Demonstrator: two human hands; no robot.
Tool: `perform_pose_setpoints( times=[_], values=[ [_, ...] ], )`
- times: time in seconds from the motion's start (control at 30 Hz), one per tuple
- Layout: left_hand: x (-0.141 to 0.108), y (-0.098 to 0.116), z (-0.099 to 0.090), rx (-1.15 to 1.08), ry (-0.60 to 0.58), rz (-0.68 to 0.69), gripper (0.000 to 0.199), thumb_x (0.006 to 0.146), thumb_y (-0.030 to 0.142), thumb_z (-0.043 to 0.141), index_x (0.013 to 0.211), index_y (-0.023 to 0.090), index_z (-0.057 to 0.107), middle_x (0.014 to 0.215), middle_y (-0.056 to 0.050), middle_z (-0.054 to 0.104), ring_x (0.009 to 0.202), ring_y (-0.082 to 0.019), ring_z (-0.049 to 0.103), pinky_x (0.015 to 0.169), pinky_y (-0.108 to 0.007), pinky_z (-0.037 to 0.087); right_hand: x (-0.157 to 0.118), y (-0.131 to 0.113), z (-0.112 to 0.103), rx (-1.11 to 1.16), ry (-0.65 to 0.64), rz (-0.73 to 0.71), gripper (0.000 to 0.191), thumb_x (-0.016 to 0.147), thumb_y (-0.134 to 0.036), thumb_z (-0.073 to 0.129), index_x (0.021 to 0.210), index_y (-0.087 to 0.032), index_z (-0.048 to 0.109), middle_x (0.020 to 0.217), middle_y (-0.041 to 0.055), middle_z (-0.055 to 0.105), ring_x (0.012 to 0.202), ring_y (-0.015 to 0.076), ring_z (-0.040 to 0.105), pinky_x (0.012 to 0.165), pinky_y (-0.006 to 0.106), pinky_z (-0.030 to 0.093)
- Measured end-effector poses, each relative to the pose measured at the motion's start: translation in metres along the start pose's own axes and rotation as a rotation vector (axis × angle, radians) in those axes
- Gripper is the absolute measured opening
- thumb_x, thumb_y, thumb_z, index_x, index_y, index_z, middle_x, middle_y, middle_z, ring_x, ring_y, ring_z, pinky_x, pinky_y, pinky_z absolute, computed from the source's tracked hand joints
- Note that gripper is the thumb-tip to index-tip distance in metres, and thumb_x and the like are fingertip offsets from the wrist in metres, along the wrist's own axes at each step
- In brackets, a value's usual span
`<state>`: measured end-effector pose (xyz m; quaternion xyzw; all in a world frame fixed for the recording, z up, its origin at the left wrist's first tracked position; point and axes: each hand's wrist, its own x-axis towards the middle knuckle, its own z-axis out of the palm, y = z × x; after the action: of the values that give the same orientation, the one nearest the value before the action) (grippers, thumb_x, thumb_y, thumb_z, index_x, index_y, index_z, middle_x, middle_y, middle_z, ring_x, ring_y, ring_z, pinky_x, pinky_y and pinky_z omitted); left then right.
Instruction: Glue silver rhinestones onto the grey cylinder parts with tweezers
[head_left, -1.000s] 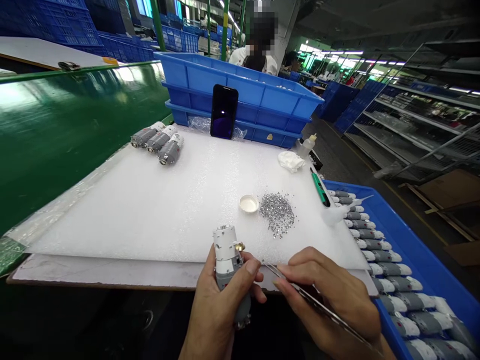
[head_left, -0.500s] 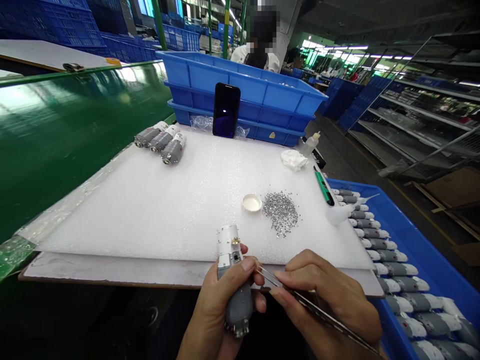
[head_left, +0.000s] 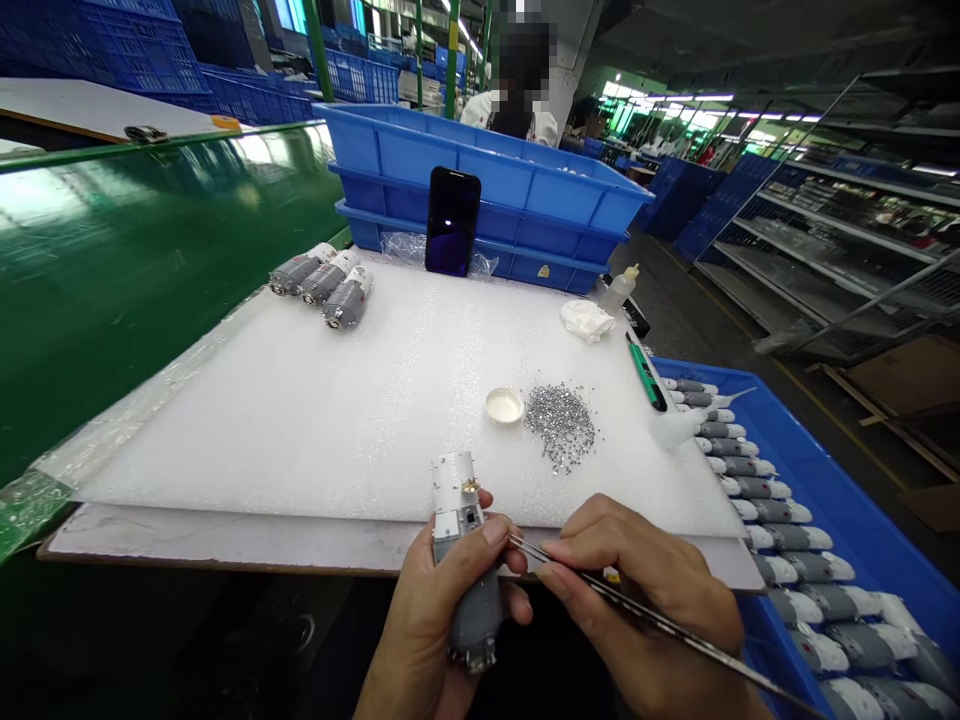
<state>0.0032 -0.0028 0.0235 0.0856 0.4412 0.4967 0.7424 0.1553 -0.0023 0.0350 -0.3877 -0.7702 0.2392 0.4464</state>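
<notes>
A grey and white spacecraft-like model (head_left: 475, 605) is gripped in my left hand (head_left: 431, 610), its white end pointing away from me. The left thumb lies along its side, and fingertips show on the far side. My right hand (head_left: 652, 590) pinches metal tweezers (head_left: 600, 585), whose tips reach the left thumb and index fingertip. Whether the tips hold a small part is too fine to tell. Beyond the hands, a heap of tiny silvery parts (head_left: 561, 425) lies on the white foam sheet (head_left: 300, 420), beside a small round white cap (head_left: 503, 407).
Similar models (head_left: 349, 298) lie at the back left. A blue bin (head_left: 900, 560) of more models stands at the right. A green utility knife (head_left: 646, 372), crumpled tissue (head_left: 587, 321) and dropper bottle (head_left: 622, 289) line the right edge. A phone (head_left: 453, 220) leans on stacked blue crates (head_left: 540, 190); a person sits behind.
The tweezers and my right hand have shifted slightly left, and the tweezers' back end has swung a little. The model in my left hand has barely moved.
</notes>
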Motion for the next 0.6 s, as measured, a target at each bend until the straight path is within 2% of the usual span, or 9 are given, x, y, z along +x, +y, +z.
perform_pose_setpoints(
  times=[0.07,0.17,0.27,0.4,0.5,0.6],
  values=[
    [0.004,-0.002,-0.003,0.017,-0.069,0.037,0.040,0.077,0.029,0.078,0.108,0.016,0.057,0.068,0.001,0.066,0.046,-0.008,0.055,0.047,-0.016,0.047,0.007,0.004,-0.004,-0.015,0.044,0.107,0.011,0.090,-0.010,0.062,0.084,-0.019,0.063,0.071,-0.0024,0.064,0.062,0.0081,0.058,0.056,0.019,0.045],
    [0.009,-0.006,-0.009,0.015,-0.193,0.049,0.038,0.074,0.041,0.081,0.097,0.016,0.063,0.069,0.001,0.066,0.038,-0.006,0.049,0.036,-0.015,0.038,0.031,0.021,-0.011,-0.080,0.106,0.312,0.025,0.091,-0.025,0.064,0.068,-0.018,0.058,0.060,-0.0041,0.052,0.055,0.0089,0.048,0.050,0.022,0.037],
    [0.010,-0.009,-0.014,0.007,-0.265,0.038,0.036,0.074,0.048,0.080,0.086,0.017,0.064,0.065,0.001,0.067,0.034,-0.007,0.050,0.036,-0.017,0.035,0.064,0.045,-0.013,-0.120,0.031,0.436,0.030,0.088,-0.033,0.064,0.063,-0.018,0.057,0.055,-0.0042,0.049,0.053,0.0100,0.044,0.048,0.024,0.033],
    [0.006,-0.009,-0.017,0.060,-0.185,0.061,0.035,0.070,0.046,0.084,0.083,0.016,0.069,0.064,-0.001,0.065,0.047,-0.011,0.058,0.047,-0.022,0.047,0.095,0.067,-0.005,-0.165,-0.093,0.459,0.029,0.084,-0.033,0.065,0.060,-0.017,0.058,0.053,-0.0035,0.049,0.051,0.0105,0.041,0.047,0.025,0.027],
    [0.002,-0.008,-0.018,0.103,-0.116,0.094,0.040,0.067,0.046,0.086,0.090,0.015,0.075,0.070,-0.002,0.066,0.057,-0.012,0.058,0.054,-0.023,0.051,0.105,0.072,0.003,-0.221,-0.135,0.455,0.028,0.082,-0.030,0.063,0.058,-0.018,0.057,0.053,-0.0025,0.050,0.051,0.0111,0.041,0.047,0.026,0.026],
    [0.001,-0.007,-0.020,0.138,-0.117,0.107,0.047,0.068,0.049,0.084,0.100,0.015,0.077,0.074,-0.004,0.069,0.061,-0.013,0.058,0.055,-0.022,0.050,0.109,0.072,0.009,-0.271,-0.159,0.451,0.026,0.081,-0.028,0.062,0.057,-0.018,0.056,0.053,-0.0016,0.052,0.052,0.0114,0.041,0.048,0.026,0.026]
  ],
)
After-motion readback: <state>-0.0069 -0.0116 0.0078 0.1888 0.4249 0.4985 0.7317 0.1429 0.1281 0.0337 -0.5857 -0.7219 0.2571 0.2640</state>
